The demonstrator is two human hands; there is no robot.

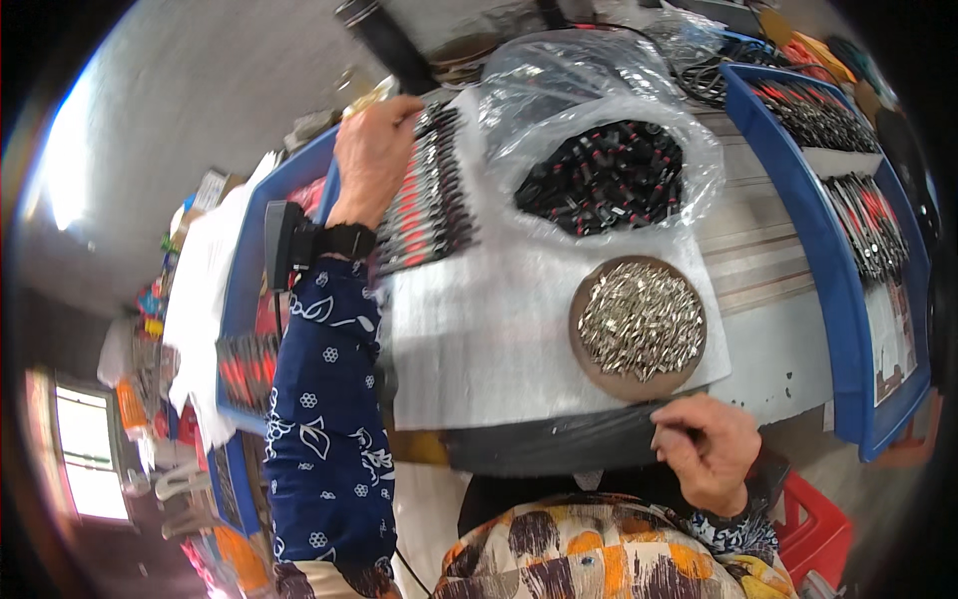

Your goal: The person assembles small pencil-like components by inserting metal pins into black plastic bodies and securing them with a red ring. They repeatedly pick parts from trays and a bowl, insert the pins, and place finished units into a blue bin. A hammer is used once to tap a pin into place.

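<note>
My left hand reaches to the far end of a row of slim black-and-red tools with metal parts, laid side by side on a white sheet. Its fingertips are closed at the top of the row, and what they pinch is hidden. Over the table's front edge, my right hand has its fingers curled toward the thumb; anything in them is too small to make out. Just beyond it stands a round brown bowl full of small silvery metal pieces.
A clear plastic bag of black parts with red marks lies open behind the bowl. Blue trays holding similar tools flank the table, one right and one left. A red stool stands at lower right.
</note>
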